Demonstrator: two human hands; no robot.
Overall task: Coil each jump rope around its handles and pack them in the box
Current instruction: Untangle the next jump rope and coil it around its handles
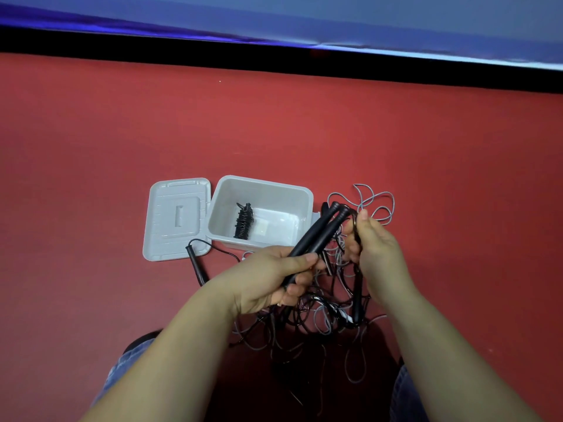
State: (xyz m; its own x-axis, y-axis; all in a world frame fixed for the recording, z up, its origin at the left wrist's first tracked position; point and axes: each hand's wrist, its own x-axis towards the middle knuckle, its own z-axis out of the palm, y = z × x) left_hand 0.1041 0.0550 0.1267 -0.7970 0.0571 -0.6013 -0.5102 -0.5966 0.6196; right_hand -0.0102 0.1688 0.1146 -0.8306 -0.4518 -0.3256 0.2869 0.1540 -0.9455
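centre frame: our left hand (274, 278) clamps paired handles (316, 233) as a core; right hand (374, 239) pinches rope (356, 236) for winding.

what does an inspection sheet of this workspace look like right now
surface: red floor, flat.
job's things: grey box open, one coiled rope inside; lid lying left of it; a loose handle in front of the lid.
clutter: nothing seen.
grippers: left hand grips paired handles; right hand pinches a cord.
cables: tangle of black and grey cords under the hands.
surroundings: black strip, blue wall, person's knees.
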